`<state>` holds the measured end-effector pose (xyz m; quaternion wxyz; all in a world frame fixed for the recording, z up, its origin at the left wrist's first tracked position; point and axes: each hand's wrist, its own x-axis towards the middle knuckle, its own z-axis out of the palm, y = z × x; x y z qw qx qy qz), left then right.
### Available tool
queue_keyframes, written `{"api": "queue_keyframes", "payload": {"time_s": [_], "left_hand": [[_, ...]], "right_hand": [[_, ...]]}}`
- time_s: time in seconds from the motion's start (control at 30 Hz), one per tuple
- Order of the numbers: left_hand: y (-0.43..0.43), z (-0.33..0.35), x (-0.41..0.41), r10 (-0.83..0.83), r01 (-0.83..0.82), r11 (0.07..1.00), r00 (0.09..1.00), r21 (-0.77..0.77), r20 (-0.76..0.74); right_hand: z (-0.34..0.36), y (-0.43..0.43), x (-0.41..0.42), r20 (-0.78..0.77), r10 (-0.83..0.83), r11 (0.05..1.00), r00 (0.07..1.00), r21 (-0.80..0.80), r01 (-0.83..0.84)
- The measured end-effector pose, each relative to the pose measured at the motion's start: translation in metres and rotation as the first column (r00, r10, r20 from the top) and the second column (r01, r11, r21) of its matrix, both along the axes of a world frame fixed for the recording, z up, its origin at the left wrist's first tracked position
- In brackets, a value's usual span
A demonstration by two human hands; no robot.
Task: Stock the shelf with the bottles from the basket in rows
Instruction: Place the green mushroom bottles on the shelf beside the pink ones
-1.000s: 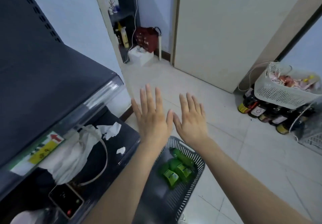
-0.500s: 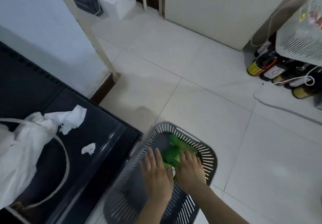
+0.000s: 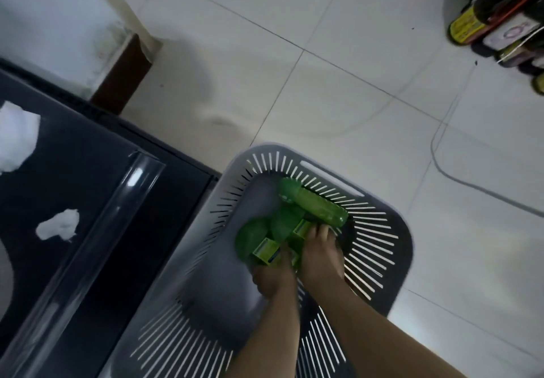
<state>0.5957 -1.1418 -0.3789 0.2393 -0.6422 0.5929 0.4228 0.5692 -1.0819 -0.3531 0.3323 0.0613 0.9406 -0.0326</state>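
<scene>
where half a second ago both hands were only hovering flat over the basket with fingers spread, they are now lying down inside it, and the camera is looking more steeply down, so the basket is filling more of the view. the left hand (image 3: 272, 277) is curling around the lower end of a green bottle (image 3: 265, 249) with a ribbed yellow-green label, fingers closing on it. the right hand (image 3: 319, 260) is resting on the next green bottle (image 3: 297, 230), fingers bent over it; whether it is gripping fully is blurred. both bottles are lying on their sides on the floor of the grey slotted basket (image 3: 379, 227). beyond them a third bottle (image 3: 315, 205), clear green, is lying against the far wall. the basket is sitting on pale floor tiles (image 3: 338, 107), just beside the dark shelf (image 3: 97, 201) at left, which is carrying white crumpled paper (image 3: 59, 224). far off at top right, dark bottles (image 3: 494, 15) are standing on the floor.
</scene>
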Motion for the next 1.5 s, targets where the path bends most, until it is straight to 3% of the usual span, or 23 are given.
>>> {"api": "queue_keyframes", "payload": {"time_s": [0.17, 0.23, 0.3, 0.4, 0.53, 0.6, 0.63, 0.67, 0.73, 0.77, 0.87, 1.03, 1.17, 1.37, 1.5], "left_hand": [[-0.010, -0.012, 0.012, -0.031, 0.036, 0.998, 0.996, 0.047, -0.089], [-0.025, -0.013, 0.024, -0.195, 0.196, 0.980, 0.979, 0.014, -0.059], [-0.040, -0.006, 0.039, -0.484, 0.487, 0.864, 0.873, -0.125, 0.053], [-0.047, 0.007, 0.047, -0.643, 0.653, 0.697, 0.752, -0.298, 0.144], [-0.053, -0.005, 0.036, -0.765, 0.859, 0.468, 0.512, -0.208, 0.390], [-0.060, -0.014, 0.034, -0.794, 0.897, 0.396, 0.442, -0.197, 0.418], [-0.061, -0.012, 0.035, -0.810, 0.898, 0.399, 0.440, -0.185, 0.389], [-0.063, -0.007, 0.035, -0.799, 0.852, 0.492, 0.523, -0.176, 0.298], [-0.070, 0.007, 0.035, -0.598, 0.600, 0.796, 0.800, -0.081, 0.047], [-0.075, 0.013, 0.034, -0.465, 0.465, 0.885, 0.885, 0.018, -0.028], [-0.091, 0.022, 0.032, -0.159, 0.165, 0.927, 0.986, 0.336, -0.045], [-0.104, 0.031, 0.040, 0.083, -0.035, 0.833, 0.994, 0.551, -0.064], [-0.098, 0.068, 0.042, 0.167, -0.006, 0.746, 0.970, 0.666, -0.178], [-0.098, 0.178, 0.029, 0.187, 0.076, 0.818, 0.902, 0.570, -0.390], [-0.102, 0.282, 0.028, 0.215, 0.065, 0.884, 0.823, 0.462, -0.526]], "right_hand": [[0.003, 0.001, 0.001, 0.078, 0.004, 1.000, 0.997, 0.022, -0.006], [0.007, -0.002, 0.005, 0.156, -0.036, 0.999, 0.987, -0.033, 0.041], [0.011, -0.008, 0.009, 0.242, -0.111, 0.987, 0.964, -0.084, 0.134], [0.010, -0.017, 0.013, 0.295, -0.238, 0.956, 0.925, -0.096, 0.277], [0.004, -0.021, 0.011, 0.279, -0.346, 0.920, 0.895, -0.086, 0.383], [-0.001, -0.017, 0.009, 0.272, -0.358, 0.920, 0.893, -0.062, 0.388], [-0.002, -0.014, 0.008, 0.267, -0.367, 0.919, 0.891, -0.048, 0.392], [-0.003, -0.011, 0.007, 0.266, -0.377, 0.916, 0.887, -0.037, 0.400], [-0.003, -0.008, 0.007, 0.277, -0.393, 0.909, 0.877, -0.029, 0.416], [-0.002, -0.008, 0.008, 0.287, -0.400, 0.906, 0.870, -0.019, 0.423], [0.005, -0.013, 0.011, 0.321, -0.436, 0.889, 0.841, 0.005, 0.459], [0.023, -0.014, 0.008, 0.292, -0.479, 0.858, 0.828, -0.046, 0.512], [0.059, -0.006, 0.004, 0.211, -0.469, 0.854, 0.858, -0.141, 0.501], [0.158, 0.008, -0.007, 0.211, -0.525, 0.709, 0.825, -0.428, 0.561], [0.245, 0.013, -0.014, 0.168, -0.504, 0.631, 0.847, -0.598, 0.494]]}}
